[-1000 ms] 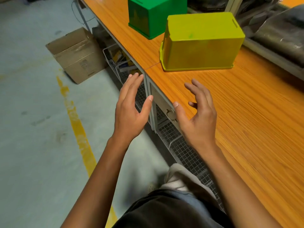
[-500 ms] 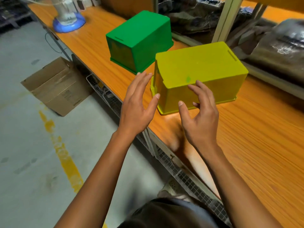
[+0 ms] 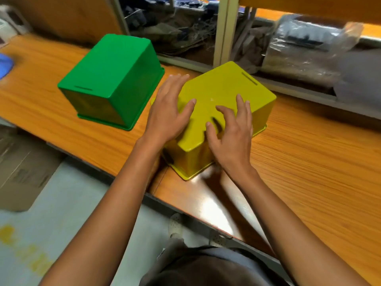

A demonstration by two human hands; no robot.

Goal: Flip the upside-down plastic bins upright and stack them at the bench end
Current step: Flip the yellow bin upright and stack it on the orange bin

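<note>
A yellow plastic bin (image 3: 223, 87) stands upside down on the wooden bench (image 3: 309, 166), its near corner close to the bench's front edge. My left hand (image 3: 167, 114) lies flat against its left upper edge with the thumb on the bin's upturned base. My right hand (image 3: 232, 133) rests over the near end of that base, fingers spread. Neither hand is closed around the bin. A green bin (image 3: 111, 75), also upside down, sits just to the left, apart from the yellow one and untouched.
Behind the bins runs a low shelf with a metal upright (image 3: 223, 29), dark clutter and a plastic-wrapped bundle (image 3: 305, 50). A cardboard box (image 3: 22, 172) lies on the floor at left. A blue fan base (image 3: 5, 66) shows at the far left bench edge.
Both hands have moved forward from in front of the bench onto the yellow bin. My view has swung over the bench, so the bins now sit nearer.
</note>
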